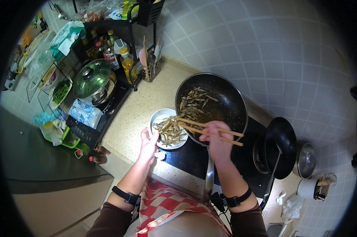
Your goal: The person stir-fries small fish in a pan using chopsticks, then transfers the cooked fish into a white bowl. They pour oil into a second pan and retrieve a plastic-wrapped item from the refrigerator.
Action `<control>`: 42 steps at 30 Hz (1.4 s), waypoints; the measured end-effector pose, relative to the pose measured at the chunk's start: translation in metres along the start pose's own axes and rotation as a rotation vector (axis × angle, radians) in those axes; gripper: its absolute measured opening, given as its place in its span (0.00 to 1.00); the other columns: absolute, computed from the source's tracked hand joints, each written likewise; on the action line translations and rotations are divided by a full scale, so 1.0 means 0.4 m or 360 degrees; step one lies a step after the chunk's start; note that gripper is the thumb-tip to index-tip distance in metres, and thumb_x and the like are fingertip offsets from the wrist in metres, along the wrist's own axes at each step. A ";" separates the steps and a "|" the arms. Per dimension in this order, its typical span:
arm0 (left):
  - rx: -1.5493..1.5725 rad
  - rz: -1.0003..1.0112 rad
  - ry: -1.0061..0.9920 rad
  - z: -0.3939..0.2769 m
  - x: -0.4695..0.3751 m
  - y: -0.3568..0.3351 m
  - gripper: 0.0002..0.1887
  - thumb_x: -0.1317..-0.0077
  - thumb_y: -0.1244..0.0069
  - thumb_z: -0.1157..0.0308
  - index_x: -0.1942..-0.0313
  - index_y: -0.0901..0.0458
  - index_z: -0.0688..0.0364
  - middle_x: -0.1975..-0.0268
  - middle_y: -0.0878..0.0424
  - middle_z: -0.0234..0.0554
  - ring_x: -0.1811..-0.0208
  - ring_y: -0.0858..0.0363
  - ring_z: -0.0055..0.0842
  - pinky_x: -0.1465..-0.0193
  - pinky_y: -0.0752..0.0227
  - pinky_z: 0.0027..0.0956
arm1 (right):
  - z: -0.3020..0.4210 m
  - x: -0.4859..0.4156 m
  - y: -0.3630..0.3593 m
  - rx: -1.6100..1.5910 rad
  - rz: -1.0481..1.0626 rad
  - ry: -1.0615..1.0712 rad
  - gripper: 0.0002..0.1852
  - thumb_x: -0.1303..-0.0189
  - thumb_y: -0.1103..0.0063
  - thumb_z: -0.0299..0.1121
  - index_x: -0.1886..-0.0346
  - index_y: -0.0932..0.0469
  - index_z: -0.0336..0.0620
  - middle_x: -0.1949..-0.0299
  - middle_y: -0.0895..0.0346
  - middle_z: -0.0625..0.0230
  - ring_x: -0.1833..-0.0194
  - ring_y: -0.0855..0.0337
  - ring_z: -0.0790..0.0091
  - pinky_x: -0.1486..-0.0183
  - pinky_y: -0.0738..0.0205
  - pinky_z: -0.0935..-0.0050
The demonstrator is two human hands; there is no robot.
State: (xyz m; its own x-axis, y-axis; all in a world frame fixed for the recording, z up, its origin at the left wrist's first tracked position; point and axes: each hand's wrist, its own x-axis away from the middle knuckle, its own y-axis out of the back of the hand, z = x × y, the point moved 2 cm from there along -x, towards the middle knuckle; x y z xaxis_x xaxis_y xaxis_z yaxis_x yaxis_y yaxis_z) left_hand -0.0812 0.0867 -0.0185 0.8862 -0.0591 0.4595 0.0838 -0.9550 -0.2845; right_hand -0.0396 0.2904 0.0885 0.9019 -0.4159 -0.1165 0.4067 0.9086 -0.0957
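My left hand [149,144] grips the near-left rim of a white bowl [155,116], which holds a heap of small fried fish [169,136]. Between the fingers of my right hand [216,137] is a pair of wooden chopsticks [196,122]. Their tips reach over the bowl, at a few of the small fish. Right beside the bowl, its rim level with it, sits a black wok [228,103] with a long metal handle. More small fish [193,103] lie along the wok's left side, with oil and reddish bits on its bottom. My right hand is above the wok's near edge.
A second black pan [280,148] with a metal spatula stands on the stove [181,166] at right, beside a metal bowl [306,160]. At left, a glass-lidded pot [94,80] sits on an induction cooker [82,130]. An oil bottle [128,66] and utensil basket [151,69] line the counter's back.
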 end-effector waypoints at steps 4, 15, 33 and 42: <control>0.0040 -0.0039 0.0034 0.003 0.005 0.000 0.24 0.36 0.52 0.55 0.46 0.45 0.49 0.71 0.30 0.28 0.84 0.41 0.10 0.85 0.48 0.15 | 0.026 0.038 -0.067 0.0684 0.0482 0.0415 0.05 0.39 0.48 0.27 0.64 0.24 0.36 0.75 0.25 0.67 0.77 0.24 0.79 0.75 0.27 0.81; 0.0116 0.0030 0.0035 0.022 -0.001 0.008 0.26 0.37 0.50 0.57 0.45 0.47 0.50 0.74 0.30 0.28 0.85 0.41 0.10 0.85 0.49 0.16 | -0.024 -0.051 0.211 0.0885 0.0014 -0.0078 0.08 0.39 0.46 0.32 0.66 0.22 0.36 0.71 0.24 0.65 0.74 0.25 0.78 0.73 0.30 0.79; 0.0030 0.0030 0.0017 0.011 0.006 -0.004 0.26 0.37 0.50 0.57 0.45 0.46 0.50 0.72 0.27 0.29 0.84 0.39 0.09 0.85 0.49 0.14 | -0.023 0.050 0.092 0.0441 0.0150 0.0135 0.04 0.44 0.45 0.25 0.67 0.22 0.34 0.70 0.24 0.63 0.73 0.23 0.75 0.67 0.28 0.78; 0.0074 0.0050 0.0003 0.014 0.003 0.005 0.25 0.36 0.51 0.58 0.46 0.46 0.49 0.72 0.27 0.29 0.84 0.39 0.09 0.86 0.49 0.14 | 0.063 0.067 0.035 0.0599 0.0424 0.0628 0.03 0.45 0.43 0.26 0.68 0.22 0.37 0.73 0.23 0.63 0.72 0.23 0.68 0.69 0.29 0.74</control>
State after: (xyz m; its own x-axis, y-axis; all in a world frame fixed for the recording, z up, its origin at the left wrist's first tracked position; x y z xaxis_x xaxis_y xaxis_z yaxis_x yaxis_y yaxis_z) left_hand -0.0773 0.0865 -0.0233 0.8880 -0.0896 0.4510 0.0767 -0.9382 -0.3375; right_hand -0.0061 0.2930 0.1092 0.8869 -0.0896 -0.4531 0.2627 0.9048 0.3352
